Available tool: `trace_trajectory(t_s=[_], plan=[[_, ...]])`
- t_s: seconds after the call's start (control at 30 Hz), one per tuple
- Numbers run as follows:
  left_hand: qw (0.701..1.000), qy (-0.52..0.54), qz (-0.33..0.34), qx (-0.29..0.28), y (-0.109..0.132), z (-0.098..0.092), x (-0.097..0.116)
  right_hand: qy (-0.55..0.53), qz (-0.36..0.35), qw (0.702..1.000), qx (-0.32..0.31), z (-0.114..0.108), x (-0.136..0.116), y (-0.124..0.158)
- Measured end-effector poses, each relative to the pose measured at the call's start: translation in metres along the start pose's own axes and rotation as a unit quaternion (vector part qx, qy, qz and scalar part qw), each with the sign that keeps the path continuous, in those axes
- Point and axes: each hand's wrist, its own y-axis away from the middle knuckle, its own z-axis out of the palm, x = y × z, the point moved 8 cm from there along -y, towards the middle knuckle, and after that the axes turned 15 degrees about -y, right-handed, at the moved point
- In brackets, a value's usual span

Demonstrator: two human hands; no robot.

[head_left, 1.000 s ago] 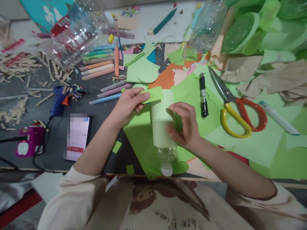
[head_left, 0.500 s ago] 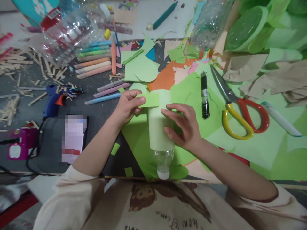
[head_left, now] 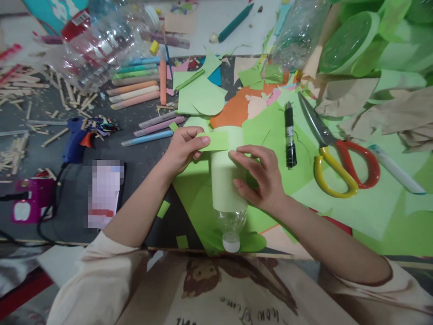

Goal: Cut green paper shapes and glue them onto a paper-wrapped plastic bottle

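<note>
A clear plastic bottle [head_left: 231,221] wrapped in pale green paper [head_left: 227,180] lies with its white cap toward me. My left hand [head_left: 186,146] pinches a small bright green paper strip [head_left: 218,141] between thumb and fingers, and the strip lies across the upper part of the wrap. At the wrap's right side is my right hand [head_left: 259,174], its fingers apart and curved, fingertips at the paper. Nothing shows between those fingers. Under the bottle are green paper sheets [head_left: 196,194].
Scissors [head_left: 333,153] and a black pen [head_left: 290,135] lie to the right. On the left are a blue glue gun [head_left: 74,142], a phone [head_left: 106,194] and coloured sticks [head_left: 135,92]. Clear bottles [head_left: 108,45] and a green cup [head_left: 350,43] stand farther back.
My left hand has moved slightly right, and the green strip reaches a little farther across the wrapped bottle. My right hand stays almost where it was beside the wrap.
</note>
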Motion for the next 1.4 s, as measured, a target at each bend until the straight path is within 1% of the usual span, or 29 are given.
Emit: trace_trajectory(t_s=[0.17,0.47,0.73,0.93,1.1,1.17,1.27,1.3,1.33,1.37,1.4], plan=[[1.000,0.008,0.001,-0.008,0.000,0.001,0.000,0.010,-0.013,1.000,-0.007,0.001,-0.002,-0.003],[1.000,-0.004,-0.008,-0.012,-0.001,0.002,-0.001,0.020,0.004,0.999,-0.031,0.005,0.000,-0.002],[0.999,0.006,0.017,-0.034,0.001,0.003,0.002,0.037,-0.011,0.999,-0.034,0.006,-0.003,-0.002],[0.999,-0.019,0.026,-0.006,0.005,0.000,-0.002,0.041,-0.007,0.998,-0.041,0.006,-0.004,-0.003],[0.999,-0.026,0.024,-0.002,0.004,-0.001,-0.003,0.049,0.006,0.997,-0.058,0.007,-0.002,-0.003],[0.999,-0.032,0.025,-0.003,0.004,-0.001,-0.003,0.049,0.003,0.997,-0.055,0.007,-0.002,-0.003],[0.998,-0.049,0.044,-0.010,0.004,0.000,-0.004,0.045,-0.004,0.998,-0.049,0.007,-0.003,-0.002],[0.996,-0.059,0.066,0.010,0.005,-0.002,-0.001,0.043,-0.004,0.998,-0.049,0.007,-0.003,-0.002],[0.991,-0.072,0.100,0.055,0.007,-0.008,0.003,0.042,-0.003,0.998,-0.049,0.007,-0.002,-0.002],[0.978,-0.091,0.145,0.121,0.011,-0.016,0.010,0.040,-0.002,0.998,-0.048,0.007,-0.002,-0.001],[0.952,-0.116,0.197,0.204,0.019,-0.026,0.019,0.038,0.000,0.998,-0.048,0.007,-0.002,-0.001]])
